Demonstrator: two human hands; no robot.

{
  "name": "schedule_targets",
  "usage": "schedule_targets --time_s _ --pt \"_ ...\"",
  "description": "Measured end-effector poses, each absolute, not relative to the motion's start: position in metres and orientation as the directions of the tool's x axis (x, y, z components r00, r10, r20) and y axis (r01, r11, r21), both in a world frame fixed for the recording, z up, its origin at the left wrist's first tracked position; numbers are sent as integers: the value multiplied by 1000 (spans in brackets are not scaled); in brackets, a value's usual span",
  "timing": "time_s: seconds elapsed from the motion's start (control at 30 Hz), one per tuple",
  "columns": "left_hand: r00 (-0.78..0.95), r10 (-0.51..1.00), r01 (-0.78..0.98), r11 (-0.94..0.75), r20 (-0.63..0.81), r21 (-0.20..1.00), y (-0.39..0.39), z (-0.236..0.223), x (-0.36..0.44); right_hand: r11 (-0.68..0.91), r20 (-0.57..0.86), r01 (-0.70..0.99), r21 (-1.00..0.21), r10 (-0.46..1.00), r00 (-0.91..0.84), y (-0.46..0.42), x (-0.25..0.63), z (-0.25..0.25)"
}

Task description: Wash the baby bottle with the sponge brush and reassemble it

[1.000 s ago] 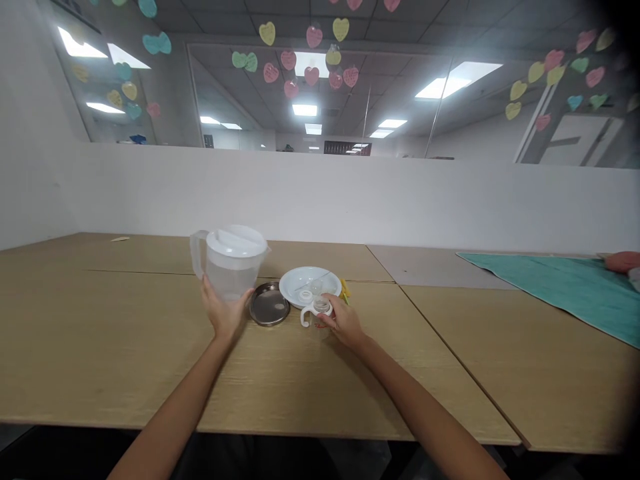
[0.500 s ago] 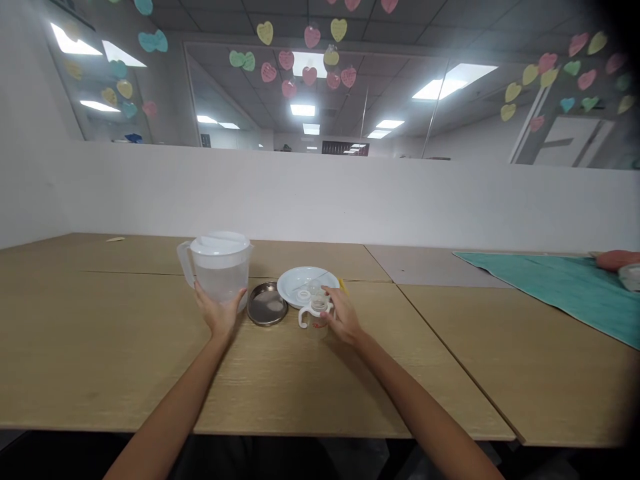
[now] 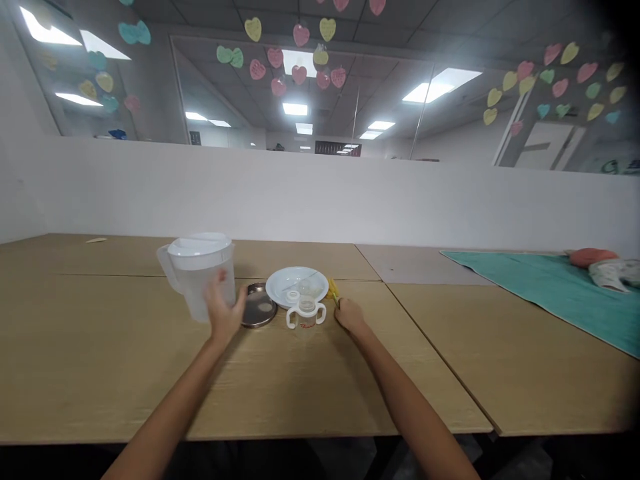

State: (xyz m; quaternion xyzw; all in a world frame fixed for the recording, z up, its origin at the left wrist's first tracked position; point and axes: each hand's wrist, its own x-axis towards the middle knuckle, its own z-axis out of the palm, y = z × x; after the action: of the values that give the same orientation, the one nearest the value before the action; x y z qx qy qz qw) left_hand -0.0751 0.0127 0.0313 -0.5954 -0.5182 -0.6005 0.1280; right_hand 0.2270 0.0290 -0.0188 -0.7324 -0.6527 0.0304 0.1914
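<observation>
A translucent white pitcher (image 3: 203, 273) with a lid and a side handle stands at the left. Beside its right side is my left hand (image 3: 226, 313), open with thumb and fingers apart. My right hand (image 3: 351, 316) is closed on the near end of a thin yellow-and-green tool (image 3: 333, 289), whose exact kind I cannot make out. Between the hands stands a clear two-handled baby bottle (image 3: 306, 316) with a white collar and an uncovered top. Behind it, a pale plate (image 3: 276, 285) holds a white cap and clear parts. A round metal tray (image 3: 259, 311) lies next to my left hand.
The wooden tabletop (image 3: 280, 380) has seams between its panels. A green cloth (image 3: 530, 287) covers the far right, with a red item (image 3: 593, 257) and a whitish cloth (image 3: 613, 273) on it. A white wall (image 3: 320, 200) with glass panels rises behind.
My right hand has let go of the baby bottle and moved right to the yellow-and-green tool. The pitcher was set down further left, and my left hand has loosened from it. The view has turned right.
</observation>
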Motion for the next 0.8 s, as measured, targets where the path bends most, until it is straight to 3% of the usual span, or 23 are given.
schedule_targets --time_s 0.1,0.2,0.47,0.8 --pt "237 724 731 -572 647 372 35 45 -32 -99 206 945 -310 964 168 31 227 -18" --pt "444 828 764 -550 343 338 68 53 10 -105 219 946 -306 959 178 32 228 -18" --pt "503 853 794 -521 142 315 106 40 41 -103 201 950 -294 965 167 27 225 -13" --pt "462 880 804 -467 108 368 98 35 44 -99 176 936 -337 970 166 25 225 -11"
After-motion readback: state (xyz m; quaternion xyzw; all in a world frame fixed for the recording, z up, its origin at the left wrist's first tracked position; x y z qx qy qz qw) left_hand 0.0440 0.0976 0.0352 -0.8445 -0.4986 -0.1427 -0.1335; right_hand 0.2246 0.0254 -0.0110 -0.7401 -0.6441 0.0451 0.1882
